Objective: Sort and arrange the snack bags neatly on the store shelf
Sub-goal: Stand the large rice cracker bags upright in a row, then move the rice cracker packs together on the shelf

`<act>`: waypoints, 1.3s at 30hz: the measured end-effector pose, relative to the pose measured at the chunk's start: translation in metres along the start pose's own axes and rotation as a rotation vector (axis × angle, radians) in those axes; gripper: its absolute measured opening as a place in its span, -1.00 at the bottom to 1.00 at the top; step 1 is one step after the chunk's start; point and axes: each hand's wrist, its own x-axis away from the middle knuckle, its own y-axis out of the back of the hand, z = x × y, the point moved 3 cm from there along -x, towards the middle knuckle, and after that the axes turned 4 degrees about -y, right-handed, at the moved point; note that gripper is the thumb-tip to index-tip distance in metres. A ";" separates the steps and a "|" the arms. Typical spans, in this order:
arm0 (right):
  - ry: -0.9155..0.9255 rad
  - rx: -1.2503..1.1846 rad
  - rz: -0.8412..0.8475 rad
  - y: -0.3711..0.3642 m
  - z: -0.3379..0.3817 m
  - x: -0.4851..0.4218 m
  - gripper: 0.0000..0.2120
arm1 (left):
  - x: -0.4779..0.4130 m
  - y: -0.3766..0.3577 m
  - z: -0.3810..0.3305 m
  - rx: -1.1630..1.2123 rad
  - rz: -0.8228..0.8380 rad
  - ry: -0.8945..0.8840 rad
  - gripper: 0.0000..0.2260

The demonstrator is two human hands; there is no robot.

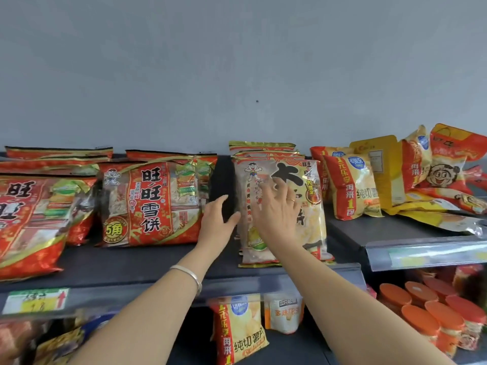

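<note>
Standing upright, front outward: pale snack bag (286,206); right hand (276,214) flat on it, left hand (217,219) open beside.

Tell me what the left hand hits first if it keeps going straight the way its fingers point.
The left hand points up and right into the dark gap; its thumb is by the left edge of the pale rice cracker bag. It would probably meet that edge first, though depth is unclear.
</note>
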 end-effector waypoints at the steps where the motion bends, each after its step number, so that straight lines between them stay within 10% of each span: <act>1: 0.051 0.009 0.015 -0.005 0.015 0.002 -0.57 | -0.001 0.014 0.003 -0.029 -0.018 -0.016 -0.56; 11: 0.441 -0.247 0.076 -0.064 0.238 0.043 -0.71 | 0.017 0.242 0.059 -0.486 -0.297 -0.149 -0.78; 21: 0.701 -0.330 0.301 -0.130 0.453 0.125 -0.64 | 0.080 0.452 0.181 -0.696 -0.391 0.125 -0.72; 28: 0.798 -0.239 0.621 -0.182 0.539 0.166 -0.47 | 0.120 0.531 0.263 -0.586 -0.476 0.537 -0.46; 39: 0.771 -0.180 0.729 -0.267 0.605 0.186 -0.40 | 0.107 0.585 0.315 -0.824 -0.407 0.654 -0.44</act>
